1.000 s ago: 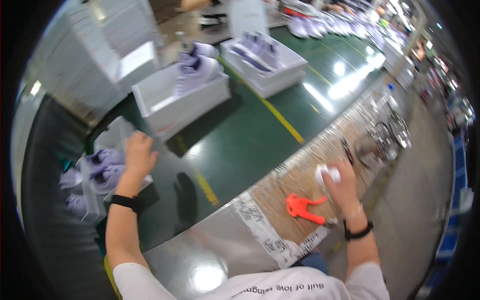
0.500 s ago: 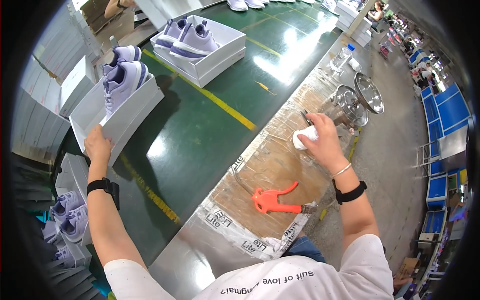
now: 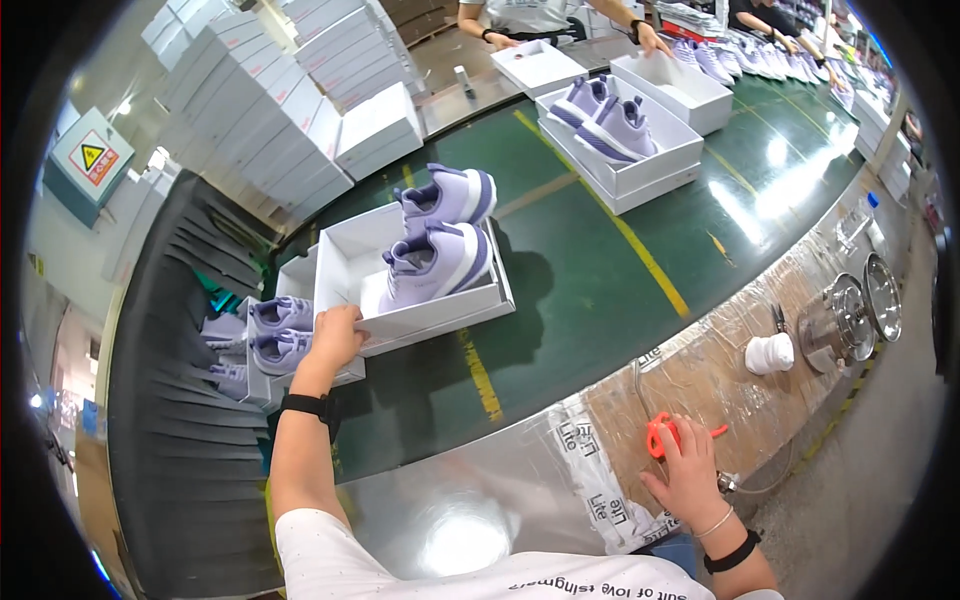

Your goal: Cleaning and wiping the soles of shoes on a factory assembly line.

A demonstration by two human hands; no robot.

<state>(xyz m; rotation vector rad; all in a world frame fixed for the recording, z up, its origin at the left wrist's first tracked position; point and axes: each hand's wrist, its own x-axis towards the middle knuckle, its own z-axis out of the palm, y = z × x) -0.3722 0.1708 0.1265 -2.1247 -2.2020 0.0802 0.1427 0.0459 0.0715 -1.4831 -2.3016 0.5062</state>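
My left hand [image 3: 338, 335] is closed on the near left edge of an open white shoe box [image 3: 420, 328]. Two lavender sneakers [image 3: 440, 265] with dark purple collars sit tilted in that box. Over an orange air blow gun [image 3: 660, 436] lies my right hand [image 3: 688, 475], fingers stretched across it and thumb apart; part of the gun is hidden beneath. A white cloth-like bundle [image 3: 768, 354] rests farther up the cardboard-topped bench [image 3: 620, 400], beside a small dark-handled tool [image 3: 778, 318].
A second shoe box [image 3: 640, 190] with sneakers stands farther along the green conveyor [image 3: 580, 300]. More boxed sneakers [image 3: 282, 335] emerge by black strip curtains [image 3: 180, 350]. Steel pots [image 3: 840, 320] and a bottle [image 3: 858, 222] line the bench. Across, a co-worker's hand [image 3: 652, 40] touches a box.
My right hand has let go of the white bundle and moved down to the air gun. My left hand stays on the box. The view has swung left, bringing a co-worker's hands into sight.
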